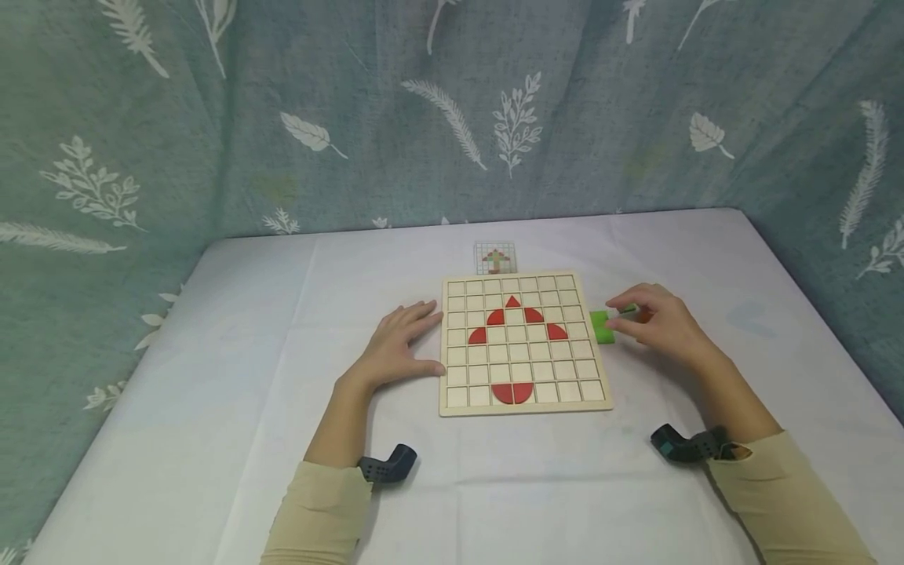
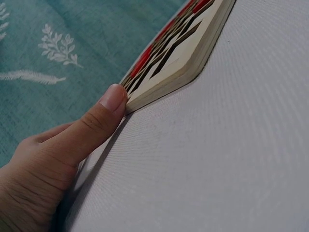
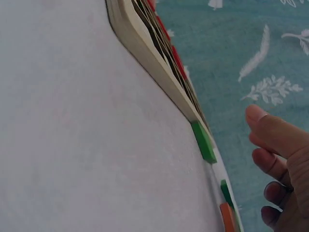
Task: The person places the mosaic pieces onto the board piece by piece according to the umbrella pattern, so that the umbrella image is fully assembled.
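White surface [image 1: 565,486], and on it the pale wooden board [image 1: 519,353], its square compartments framed by a raised rim. Left hand [image 1: 395,349] spread, thumb and fingertips at the board's left edge; right hand [image 1: 657,326] loosely bent, grip parted, nothing in it! Picture card [image 1: 496,257] just beyond the far edge, bright green block [image 1: 603,327] by the right edge, orange block [image 3: 227,218] nearby. Inside the compartments: six red quarter-rounds [image 1: 502,393], one red triangle [image 1: 512,302] topping them.

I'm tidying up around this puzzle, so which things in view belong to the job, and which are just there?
Part of the job:
grid board
red pieces on it
green pieces beside it
orange piece
pattern card

Just there:
white tablecloth
leaf-print curtain
wrist-worn devices
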